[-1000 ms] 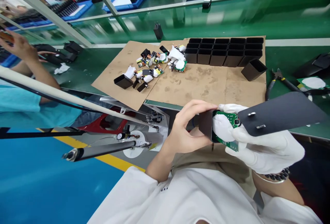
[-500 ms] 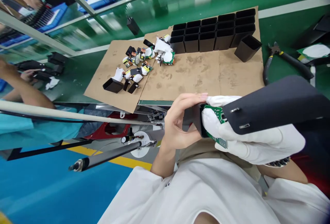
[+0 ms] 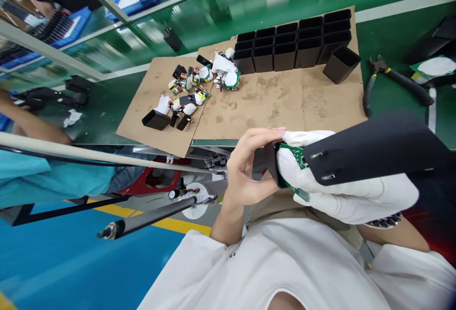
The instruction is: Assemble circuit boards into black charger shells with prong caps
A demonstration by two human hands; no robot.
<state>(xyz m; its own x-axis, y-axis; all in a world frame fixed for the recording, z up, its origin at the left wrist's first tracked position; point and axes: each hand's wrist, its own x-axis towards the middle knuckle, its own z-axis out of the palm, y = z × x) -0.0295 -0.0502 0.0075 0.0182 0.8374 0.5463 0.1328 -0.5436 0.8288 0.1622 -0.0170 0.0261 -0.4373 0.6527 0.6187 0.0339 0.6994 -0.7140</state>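
Observation:
My bare left hand (image 3: pixel 249 169) is wrapped round a black plastic housing (image 3: pixel 271 163) held close to my chest. My white-gloved right hand (image 3: pixel 342 191) grips a green circuit board (image 3: pixel 292 155) with a black two-pronged cover (image 3: pixel 370 150) on it, and the board's end sits in the housing's open mouth. Both hands hover below the front edge of the cardboard sheet (image 3: pixel 285 105) on the green bench.
Rows of empty black housings (image 3: pixel 295 43) stand at the cardboard's far side, one loose housing (image 3: pixel 341 64) beside them. A pile of circuit boards and parts (image 3: pixel 199 86) lies left. Pliers (image 3: pixel 388 82) rest at right. Another person's arm (image 3: pixel 28 120) is at left.
The view has tilted, so the bench appears higher and nearer. The green board has slid a little deeper into the black housing between my hands.

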